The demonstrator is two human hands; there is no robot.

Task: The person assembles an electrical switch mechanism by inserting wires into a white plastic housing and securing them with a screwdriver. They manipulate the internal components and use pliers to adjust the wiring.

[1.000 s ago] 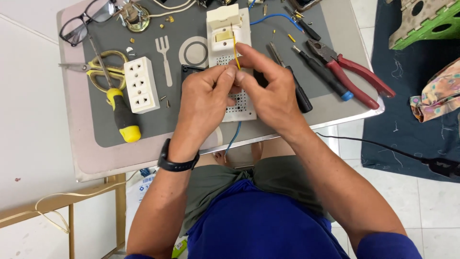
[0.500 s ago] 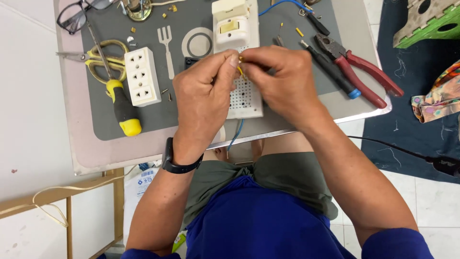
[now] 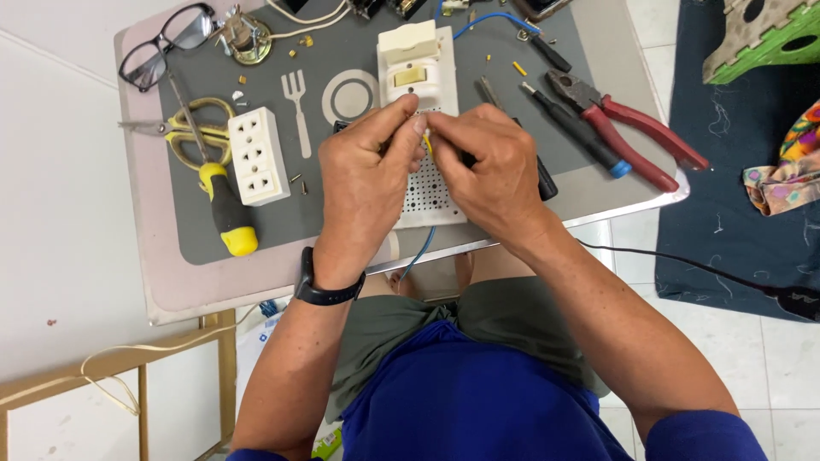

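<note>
Yellow wire (image 3: 427, 143) — pinched between fingertips of left hand (image 3: 367, 183) and right hand (image 3: 491, 171) — sits over a white perforated panel (image 3: 424, 192) on the worktop (image 3: 171, 290), beside a triple socket (image 3: 259, 155).

Yellow wire piece (image 3: 426, 142): short, thin, upright, only a sliver visible, pinched between the fingertips of both hands above the plate.

Perforated plate (image 3: 424, 195): white, rectangular, covered in rows of small holes, lying flat on the grey mat near the tabletop's front edge, largely hidden beneath the hands.
</note>
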